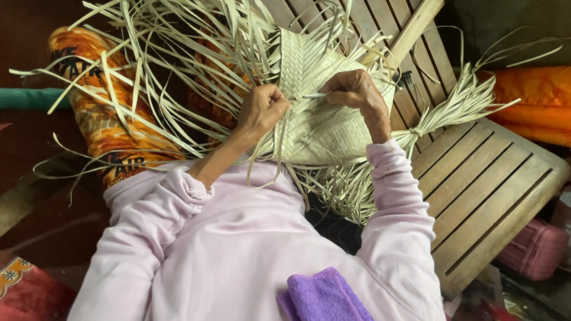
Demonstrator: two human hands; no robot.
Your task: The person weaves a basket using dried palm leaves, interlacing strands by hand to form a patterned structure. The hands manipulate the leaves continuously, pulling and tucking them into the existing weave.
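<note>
Weaving pale flat palm-strip mat [319,125] on lap: our left hand [262,110] fisted on loose strips [172,40], right hand [354,94] pinching one strand. Centre panel plaited; long fringes unwoven.

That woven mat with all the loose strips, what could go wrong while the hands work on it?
The loose strips fan out in a tangle, so one might snag or get pulled into the wrong place. The right hand presses a thin strip against the woven mat; bent too sharply, it could crack. The left hand is closed on strips at the mat's edge; if it slips, the weave there might loosen.
</note>
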